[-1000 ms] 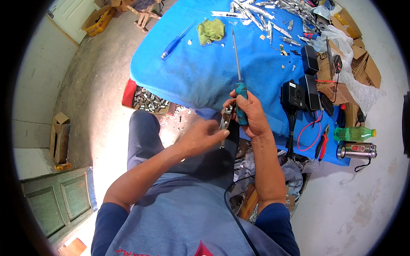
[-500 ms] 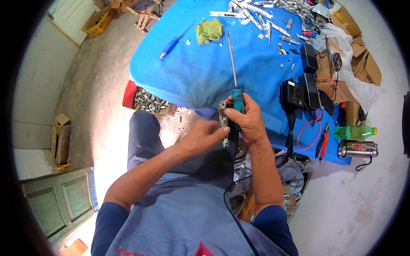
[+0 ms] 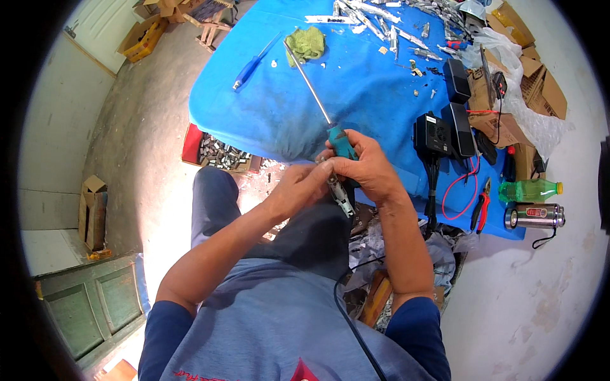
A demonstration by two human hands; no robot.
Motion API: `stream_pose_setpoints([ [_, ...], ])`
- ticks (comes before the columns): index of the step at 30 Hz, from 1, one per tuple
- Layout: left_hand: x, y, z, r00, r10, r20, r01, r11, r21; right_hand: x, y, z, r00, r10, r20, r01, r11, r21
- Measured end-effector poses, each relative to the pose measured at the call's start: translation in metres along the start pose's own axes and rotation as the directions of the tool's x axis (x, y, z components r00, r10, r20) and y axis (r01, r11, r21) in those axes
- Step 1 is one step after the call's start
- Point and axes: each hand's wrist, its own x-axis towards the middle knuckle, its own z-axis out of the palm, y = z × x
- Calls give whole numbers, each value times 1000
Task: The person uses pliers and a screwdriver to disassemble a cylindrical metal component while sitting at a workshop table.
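My right hand (image 3: 368, 168) grips a long screwdriver with a teal handle (image 3: 341, 143); its thin metal shaft (image 3: 308, 82) points up and left over the blue table (image 3: 356, 89). My left hand (image 3: 304, 187) meets it from the left, fingers closed on a small metal part (image 3: 340, 193) that hangs between both hands over my lap. Both hands sit just in front of the table's near edge.
A green rag (image 3: 307, 41), a blue pen-like tool (image 3: 251, 63) and several metal strips (image 3: 381, 16) lie on the table. Black boxes (image 3: 445, 120), red wire, pliers (image 3: 481, 203), a green bottle (image 3: 530, 189) and a steel flask (image 3: 534, 216) sit at right. A red tray of metal parts (image 3: 219, 152) lies on the floor.
The screwdriver shaft has swung from nearly upright to leaning up-left. Both hands stay together on the small metal part.
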Motion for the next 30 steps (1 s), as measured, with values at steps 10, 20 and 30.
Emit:
stream_pose_setpoints([
  [10,0,-5,-7,999,-53,-13,52,998,-40,11,10,4,999,42,17,-42,999,2],
  [20,9,-17,-10,999,-50,-1,48,951,-306,13,-8,14,1000,1,5,0,986,-164],
  [30,14,-16,-10,967,-206,-153,133,913,-386,23,-11,18,998,20,64,-2,962,-274],
])
